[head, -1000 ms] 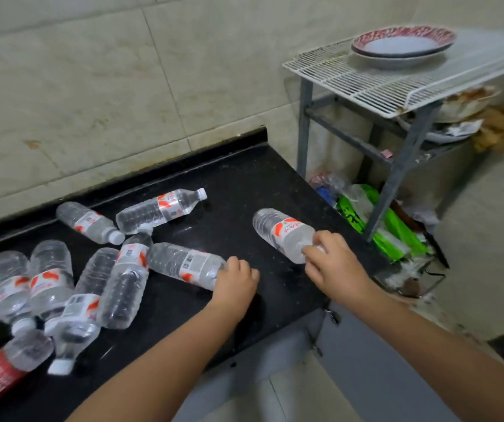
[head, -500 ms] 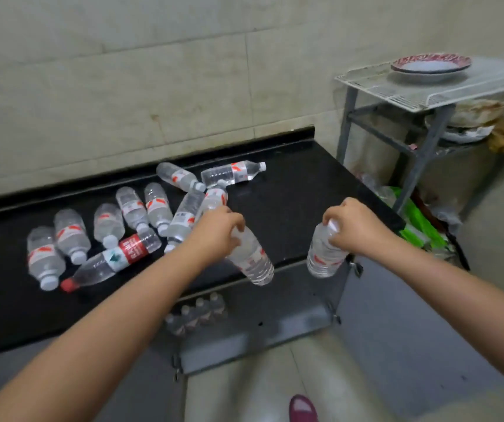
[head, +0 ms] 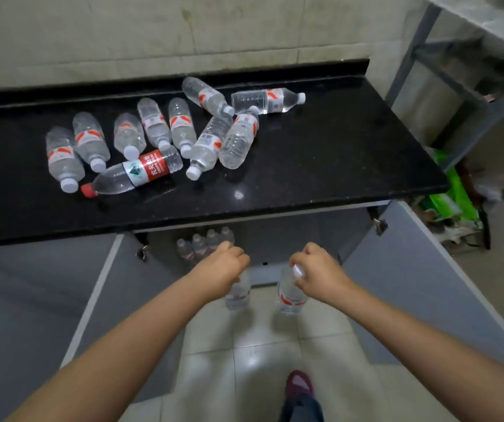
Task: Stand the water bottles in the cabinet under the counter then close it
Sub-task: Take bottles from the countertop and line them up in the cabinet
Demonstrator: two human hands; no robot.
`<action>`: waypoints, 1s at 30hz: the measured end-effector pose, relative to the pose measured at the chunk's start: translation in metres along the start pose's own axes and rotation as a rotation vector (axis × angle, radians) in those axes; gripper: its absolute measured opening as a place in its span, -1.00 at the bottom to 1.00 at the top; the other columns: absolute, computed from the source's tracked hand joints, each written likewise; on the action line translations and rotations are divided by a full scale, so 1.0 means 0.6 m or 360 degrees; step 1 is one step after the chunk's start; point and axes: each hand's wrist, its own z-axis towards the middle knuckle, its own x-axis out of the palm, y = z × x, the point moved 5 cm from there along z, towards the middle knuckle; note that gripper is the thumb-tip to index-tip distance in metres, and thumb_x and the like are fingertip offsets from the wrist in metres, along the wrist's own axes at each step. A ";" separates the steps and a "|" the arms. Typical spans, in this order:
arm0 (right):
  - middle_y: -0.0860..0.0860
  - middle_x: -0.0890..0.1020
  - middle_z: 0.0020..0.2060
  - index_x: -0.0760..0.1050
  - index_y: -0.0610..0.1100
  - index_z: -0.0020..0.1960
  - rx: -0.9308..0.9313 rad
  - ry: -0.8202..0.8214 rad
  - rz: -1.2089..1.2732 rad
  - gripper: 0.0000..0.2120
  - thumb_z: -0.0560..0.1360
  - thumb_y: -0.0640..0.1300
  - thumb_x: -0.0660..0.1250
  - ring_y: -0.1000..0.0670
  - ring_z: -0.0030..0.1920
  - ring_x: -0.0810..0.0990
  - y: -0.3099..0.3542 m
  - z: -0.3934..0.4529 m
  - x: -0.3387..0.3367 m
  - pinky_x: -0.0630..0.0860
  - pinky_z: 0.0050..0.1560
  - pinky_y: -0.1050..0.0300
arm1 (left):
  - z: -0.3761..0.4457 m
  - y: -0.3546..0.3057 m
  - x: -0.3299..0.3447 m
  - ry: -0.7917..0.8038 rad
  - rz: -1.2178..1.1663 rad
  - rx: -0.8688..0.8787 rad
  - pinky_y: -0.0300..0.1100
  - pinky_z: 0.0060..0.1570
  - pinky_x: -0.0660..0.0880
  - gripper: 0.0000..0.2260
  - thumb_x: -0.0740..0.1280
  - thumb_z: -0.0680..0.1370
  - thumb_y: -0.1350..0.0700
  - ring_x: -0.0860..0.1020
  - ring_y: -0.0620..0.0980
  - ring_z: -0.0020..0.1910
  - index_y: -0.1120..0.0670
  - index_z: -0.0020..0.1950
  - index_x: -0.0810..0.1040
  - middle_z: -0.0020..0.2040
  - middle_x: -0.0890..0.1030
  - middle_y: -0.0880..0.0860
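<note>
My left hand (head: 225, 268) grips a clear water bottle (head: 239, 295) by its top, the bottle hanging upright in front of the open cabinet (head: 287, 239). A second upright bottle (head: 288, 296) hangs by its white cap from my right hand (head: 317, 271). Several bottles (head: 205, 243) stand in a row inside the cabinet at the left. On the black counter (head: 320, 166) lie several more bottles (head: 153, 138), one with a red label and red cap (head: 136, 173).
Both grey cabinet doors stand open, the left door (head: 92, 300) and the right door (head: 421, 269) flanking my arms. A grey metal rack (head: 470, 95) stands right of the counter with green bags (head: 454, 196) under it. My foot (head: 299, 383) is on the tiled floor.
Both hands have carried their bottles down from the counter's edge to the cabinet opening. The view has tilted down, showing the open doors and the floor.
</note>
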 end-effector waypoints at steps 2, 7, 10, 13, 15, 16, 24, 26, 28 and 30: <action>-0.14 0.38 0.24 0.39 -0.15 0.32 -0.0020 0.0074 -0.0015 -0.64 0.53 -0.21 0.24 -0.15 0.26 0.39 -0.015 0.043 0.037 0.39 0.20 0.11 | 0.037 0.012 0.030 -0.0110 0.0106 0.0020 -0.23 -0.30 0.56 -0.65 0.63 0.07 0.22 0.62 0.15 -0.22 0.20 -0.25 0.59 -0.22 0.65 0.16; -0.23 0.56 -0.16 0.58 -0.30 -0.10 -0.0119 0.0138 0.0002 -0.73 0.22 -0.37 0.52 -0.20 -0.16 0.58 -0.046 0.145 0.130 0.46 -0.34 0.10 | 0.139 0.029 0.116 0.0032 -0.0064 -0.0110 -0.09 -0.13 0.57 -0.64 0.44 0.25 0.44 0.51 0.20 0.05 0.25 0.00 0.52 0.04 0.55 0.23; -0.24 0.47 0.09 0.47 -0.29 0.15 -0.0166 0.0123 -0.0089 -0.70 0.42 -0.39 0.33 -0.20 0.08 0.49 -0.078 0.220 0.203 0.43 -0.17 0.09 | 0.216 0.048 0.191 0.0094 -0.0129 -0.0183 -0.04 0.18 0.39 -0.61 0.16 0.46 0.47 0.30 0.16 0.29 0.24 0.26 0.35 0.29 0.35 0.20; -0.25 0.38 0.24 0.39 -0.29 0.28 -0.0127 0.0101 0.0028 -0.66 0.51 -0.36 0.20 -0.21 0.21 0.42 -0.121 0.292 0.287 0.42 0.02 0.09 | 0.292 0.071 0.291 0.0130 -0.0111 -0.0209 -0.04 0.16 0.39 -0.58 0.17 0.44 0.47 0.30 0.16 0.28 0.23 0.27 0.33 0.29 0.34 0.21; -0.21 0.36 0.26 0.36 -0.25 0.30 -0.0046 0.0091 0.0046 -0.68 0.55 -0.30 0.15 -0.18 0.22 0.41 -0.150 0.341 0.343 0.41 0.12 0.11 | 0.344 0.088 0.357 0.0119 -0.0093 -0.0216 -0.03 0.15 0.40 -0.60 0.17 0.44 0.46 0.32 0.18 0.26 0.23 0.26 0.33 0.28 0.34 0.23; -0.20 0.37 0.25 0.37 -0.23 0.29 -0.0019 0.0101 0.0044 -0.69 0.56 -0.28 0.14 -0.17 0.21 0.41 -0.163 0.364 0.376 0.40 0.14 0.12 | 0.370 0.094 0.392 0.0120 -0.0085 -0.0224 -0.03 0.15 0.39 -0.61 0.16 0.44 0.46 0.32 0.19 0.25 0.24 0.26 0.33 0.27 0.34 0.23; -0.20 0.38 0.27 0.37 -0.20 0.32 0.0031 0.0022 -0.0085 -0.66 0.54 -0.27 0.18 -0.16 0.28 0.39 -0.266 0.526 0.574 0.39 0.20 0.15 | 0.544 0.156 0.617 -0.0074 -0.0088 -0.0362 -0.06 0.22 0.34 -0.72 0.13 0.55 0.35 0.29 0.18 0.31 0.26 0.25 0.37 0.28 0.36 0.23; -0.22 0.41 0.23 0.41 -0.22 0.28 0.0025 -0.0072 -0.0105 -0.67 0.52 -0.27 0.20 -0.19 0.25 0.43 -0.274 0.556 0.583 0.41 0.19 0.12 | 0.570 0.173 0.632 -0.0148 -0.0149 -0.0383 -0.09 0.25 0.31 -0.72 0.14 0.55 0.34 0.30 0.18 0.32 0.24 0.26 0.38 0.29 0.37 0.24; -0.25 0.45 0.19 0.45 -0.23 0.24 -0.0010 -0.0152 -0.0111 -0.68 0.49 -0.29 0.23 -0.24 0.21 0.47 -0.273 0.582 0.578 0.45 0.17 0.09 | 0.588 0.187 0.629 -0.0236 -0.0229 -0.0399 -0.09 0.26 0.30 -0.72 0.18 0.55 0.31 0.33 0.17 0.32 0.23 0.26 0.40 0.30 0.39 0.24; -0.25 0.44 0.21 0.44 -0.20 0.27 -0.0047 -0.0129 -0.0139 -0.65 0.49 -0.30 0.23 -0.25 0.23 0.46 -0.269 0.598 0.573 0.45 0.22 0.07 | 0.598 0.198 0.621 -0.0253 -0.0316 -0.0405 -0.11 0.27 0.31 -0.72 0.19 0.55 0.30 0.36 0.17 0.32 0.23 0.27 0.42 0.31 0.41 0.23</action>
